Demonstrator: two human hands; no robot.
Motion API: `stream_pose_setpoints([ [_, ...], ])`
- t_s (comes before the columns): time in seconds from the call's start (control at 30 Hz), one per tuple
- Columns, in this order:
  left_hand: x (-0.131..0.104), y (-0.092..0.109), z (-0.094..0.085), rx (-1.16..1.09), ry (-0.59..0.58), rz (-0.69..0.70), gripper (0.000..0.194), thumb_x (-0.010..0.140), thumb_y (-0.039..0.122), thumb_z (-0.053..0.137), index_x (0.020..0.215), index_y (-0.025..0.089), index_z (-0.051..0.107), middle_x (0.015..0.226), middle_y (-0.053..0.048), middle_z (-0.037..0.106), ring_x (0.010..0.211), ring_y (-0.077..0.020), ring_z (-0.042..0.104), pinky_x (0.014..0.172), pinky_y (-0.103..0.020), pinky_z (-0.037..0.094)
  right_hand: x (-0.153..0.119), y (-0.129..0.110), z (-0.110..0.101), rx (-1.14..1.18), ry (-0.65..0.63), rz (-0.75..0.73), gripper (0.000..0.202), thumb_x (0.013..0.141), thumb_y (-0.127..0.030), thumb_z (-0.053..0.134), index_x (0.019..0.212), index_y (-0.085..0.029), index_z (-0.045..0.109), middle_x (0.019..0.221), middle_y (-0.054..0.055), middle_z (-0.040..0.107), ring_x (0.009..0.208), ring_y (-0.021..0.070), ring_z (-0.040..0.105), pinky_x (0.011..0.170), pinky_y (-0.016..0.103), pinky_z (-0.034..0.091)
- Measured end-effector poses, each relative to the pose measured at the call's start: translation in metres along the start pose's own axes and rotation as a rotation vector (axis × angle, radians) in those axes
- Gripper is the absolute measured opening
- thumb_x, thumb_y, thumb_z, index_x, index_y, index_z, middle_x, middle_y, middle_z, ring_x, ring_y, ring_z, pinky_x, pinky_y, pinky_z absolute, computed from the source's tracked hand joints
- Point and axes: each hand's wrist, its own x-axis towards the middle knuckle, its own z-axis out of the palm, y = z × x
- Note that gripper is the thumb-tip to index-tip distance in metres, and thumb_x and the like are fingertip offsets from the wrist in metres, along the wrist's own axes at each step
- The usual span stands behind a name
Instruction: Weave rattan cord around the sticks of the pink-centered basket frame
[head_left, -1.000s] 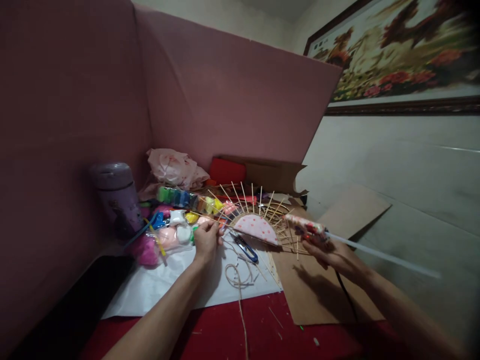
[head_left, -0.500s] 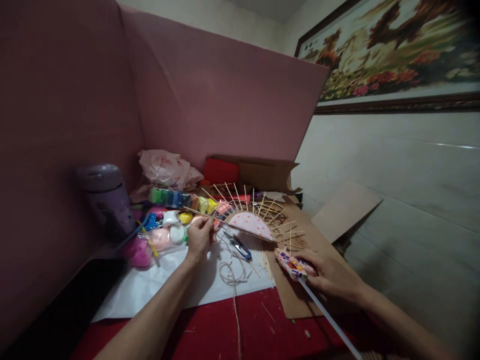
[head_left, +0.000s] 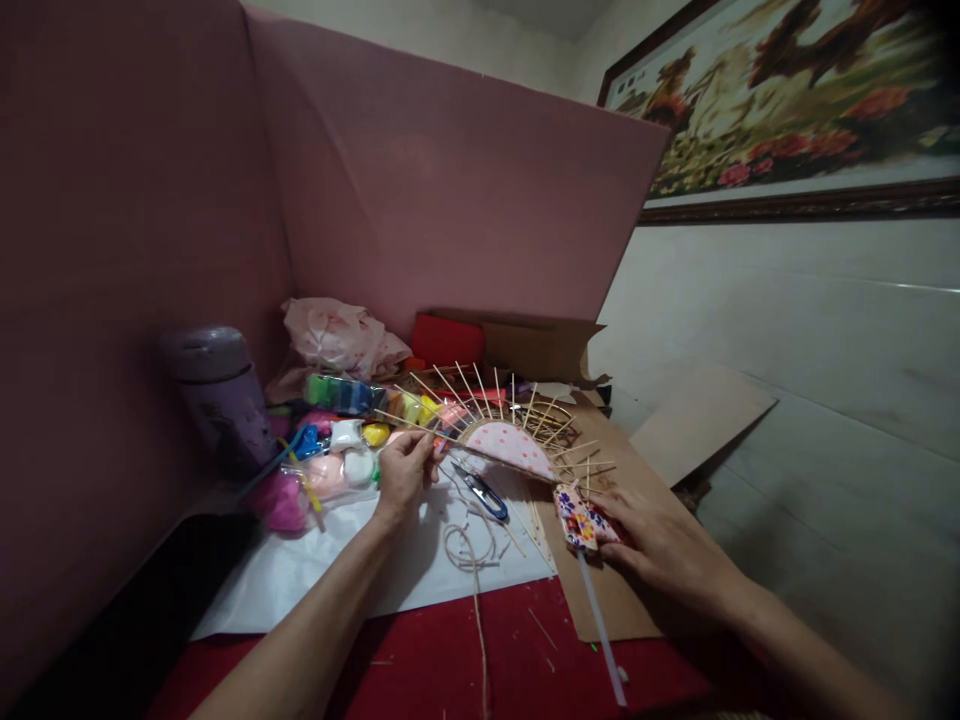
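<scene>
Head view, and there's the dotted half-round piece in mid-table, flat side towards the person, sticks fanning out around its curve! It looks light and fairly stiff through the middle, dry rather than slippery, but those thin sticks could snap or bend loose, so the rim near the flat edge looks the safest hold. Over to the left hand: thumb and fingers pinched together on a stick at the piece's left end; whether twine is caught in there too, no telling. And on the right, the right hand is part-curled round the flowered glue gun, just beside the piece's right end, glue stick trailing out behind. Blue-handled snips and looped twine lie between the hands.
</scene>
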Motion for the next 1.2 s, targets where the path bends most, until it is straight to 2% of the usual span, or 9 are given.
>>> stream_pose_setpoints([
  [0.07,0.000,0.000,0.000,0.003,0.001,-0.001,0.030,0.061,0.041,0.069,0.061,0.014,0.056,0.048,0.003,0.055,0.031,-0.0050,0.042,0.030,-0.017,0.025,0.004,-0.007,-0.008,-0.034,0.029,-0.008,0.033,0.078,-0.025,0.054,0.111,-0.021,0.058,0.104,0.009,0.062,0.094,0.0236,0.057,0.079,0.036,0.044],
  [0.2,-0.001,-0.001,0.000,0.003,-0.002,-0.005,0.030,0.061,0.041,0.069,0.061,0.014,0.056,0.049,0.003,0.056,0.031,-0.0050,0.042,0.030,-0.017,0.025,0.027,-0.028,-0.013,-0.078,0.178,-0.041,0.024,0.084,-0.019,0.044,0.103,-0.021,0.060,0.100,0.008,0.062,0.093,0.0222,0.055,0.080,0.035,0.042],
  [0.3,0.001,-0.002,-0.001,0.006,-0.007,-0.007,0.030,0.062,0.042,0.069,0.063,0.014,0.056,0.049,0.003,0.056,0.031,-0.0052,0.042,0.030,-0.017,0.025,0.052,-0.047,-0.007,-0.102,0.269,-0.089,0.020,0.084,-0.021,0.047,0.101,-0.018,0.058,0.097,0.009,0.060,0.090,0.0228,0.054,0.078,0.036,0.041],
  [0.47,0.002,-0.005,-0.002,0.008,-0.005,-0.003,0.032,0.062,0.044,0.068,0.062,0.014,0.056,0.049,0.002,0.056,0.030,-0.0052,0.042,0.029,-0.017,0.025,0.090,-0.076,0.006,-0.132,0.346,-0.207,0.020,0.080,-0.026,0.057,0.097,-0.017,0.056,0.098,0.011,0.056,0.090,0.0234,0.050,0.077,0.036,0.039],
  [0.7,0.001,-0.007,-0.003,-0.004,-0.006,-0.005,0.032,0.063,0.044,0.067,0.062,0.014,0.055,0.049,0.002,0.056,0.030,-0.0049,0.041,0.029,-0.017,0.023,0.124,-0.108,0.010,-0.208,0.371,-0.321,0.028,0.078,-0.033,0.061,0.099,-0.017,0.054,0.101,0.011,0.054,0.089,0.0231,0.049,0.075,0.034,0.038],
  [0.8,0.003,-0.009,-0.004,-0.016,-0.011,-0.004,0.031,0.065,0.044,0.066,0.062,0.014,0.055,0.049,0.003,0.055,0.030,-0.0048,0.041,0.029,-0.017,0.023,0.135,-0.116,0.013,-0.270,0.367,-0.332,0.019,0.082,-0.029,0.055,0.095,-0.015,0.056,0.099,0.011,0.055,0.085,0.0225,0.049,0.071,0.032,0.038],
  [0.97,0.005,-0.013,-0.005,-0.023,-0.017,-0.003,0.030,0.067,0.042,0.065,0.061,0.015,0.055,0.049,0.003,0.055,0.030,-0.0049,0.041,0.030,-0.018,0.024,0.146,-0.120,0.020,-0.287,0.359,-0.336,0.019,0.090,-0.019,0.040,0.092,-0.015,0.058,0.095,0.011,0.057,0.082,0.0201,0.051,0.065,0.029,0.038],
  [1.2,0.004,-0.013,-0.005,-0.009,0.030,-0.028,0.028,0.065,0.041,0.066,0.061,0.015,0.056,0.047,0.003,0.056,0.030,-0.0062,0.042,0.030,-0.018,0.025,0.151,-0.122,0.025,-0.299,0.342,-0.330,0.015,0.087,-0.015,0.043,0.089,-0.013,0.058,0.093,0.011,0.059,0.082,0.0204,0.051,0.060,0.028,0.037],
])
